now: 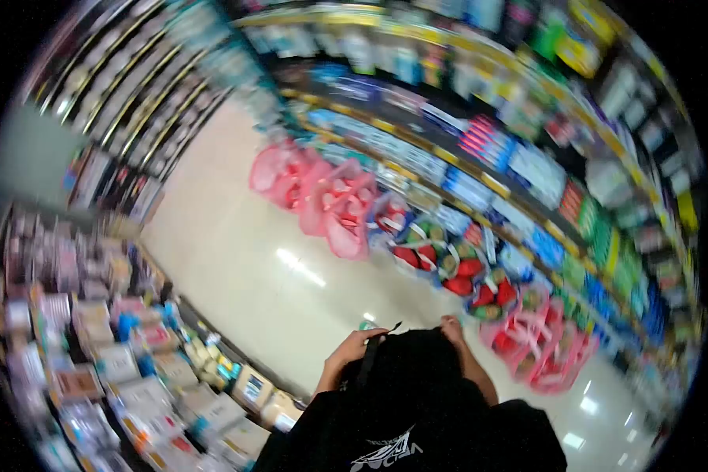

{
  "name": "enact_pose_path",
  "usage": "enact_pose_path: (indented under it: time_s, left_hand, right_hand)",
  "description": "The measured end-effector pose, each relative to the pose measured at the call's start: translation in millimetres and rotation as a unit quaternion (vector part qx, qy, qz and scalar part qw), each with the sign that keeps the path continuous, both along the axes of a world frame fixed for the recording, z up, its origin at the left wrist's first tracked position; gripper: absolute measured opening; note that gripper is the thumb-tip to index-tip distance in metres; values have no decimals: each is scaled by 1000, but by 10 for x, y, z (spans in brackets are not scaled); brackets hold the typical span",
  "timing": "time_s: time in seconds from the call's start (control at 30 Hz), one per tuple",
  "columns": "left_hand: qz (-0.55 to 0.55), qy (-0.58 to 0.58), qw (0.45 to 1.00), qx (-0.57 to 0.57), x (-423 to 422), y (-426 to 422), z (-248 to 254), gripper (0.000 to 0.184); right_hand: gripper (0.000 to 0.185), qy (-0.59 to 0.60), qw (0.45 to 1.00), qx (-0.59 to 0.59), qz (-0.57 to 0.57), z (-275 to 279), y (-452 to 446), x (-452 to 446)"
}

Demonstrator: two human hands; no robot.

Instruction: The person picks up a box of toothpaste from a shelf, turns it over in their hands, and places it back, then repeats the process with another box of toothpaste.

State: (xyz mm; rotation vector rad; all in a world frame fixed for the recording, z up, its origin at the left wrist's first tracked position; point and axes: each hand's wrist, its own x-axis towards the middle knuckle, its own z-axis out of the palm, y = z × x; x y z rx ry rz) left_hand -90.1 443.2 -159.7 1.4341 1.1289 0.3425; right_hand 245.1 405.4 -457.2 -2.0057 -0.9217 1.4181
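Note:
Near the bottom centre, my left hand (355, 346) is closed at the left edge of a black cloth item (417, 358), by a thin dark cord or strap. My right hand (451, 329) is at the item's upper right edge, its fingers small and blurred; what they grip cannot be made out. The black item lies in front of my black shirt (480, 436), which has white lettering. Pale glossy floor shows beyond both hands.
Pink plastic bags (346, 208) and more pink bags (539, 342) stand on the floor along the right shelves (417, 118), with red and green bundles (456, 271) between them. Boxed goods fill a low display (165, 370) at left. Stocked racks (126, 79) stand at the upper left.

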Motion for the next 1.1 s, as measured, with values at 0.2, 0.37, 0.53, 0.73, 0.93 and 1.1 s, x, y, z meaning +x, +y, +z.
enact_pose_path:
  time_s: [0.2, 0.37, 0.53, 0.73, 0.93, 1.1]
  left_hand:
    - [218, -42, 973, 64, -1289, -436, 498, 33]
    - [360, -87, 928, 51, -1913, -928, 104, 37]
    - [542, -41, 835, 81, -1994, -884, 32, 30]
    - [550, -126, 819, 102, -2208, -470, -26, 35]
    - [515, -77, 853, 39, -2829, -126, 23, 32]
    - [434, -60, 898, 37, -3317, 295, 267, 36]
  right_hand:
    - [36, 35, 910, -32, 411, 923, 830, -1474]
    - [37, 195, 848, 19, 492, 2187, 1068, -2533]
    - [32, 304, 628, -75, 712, 3469, 839, -3317]
    - [34, 411, 678, -273, 545, 3359, 990, -3850]
    - [25, 392, 848, -240, 264, 2971, 1902, -4417]
    - [28, 475, 863, -135, 103, 2854, 2596, -4835]
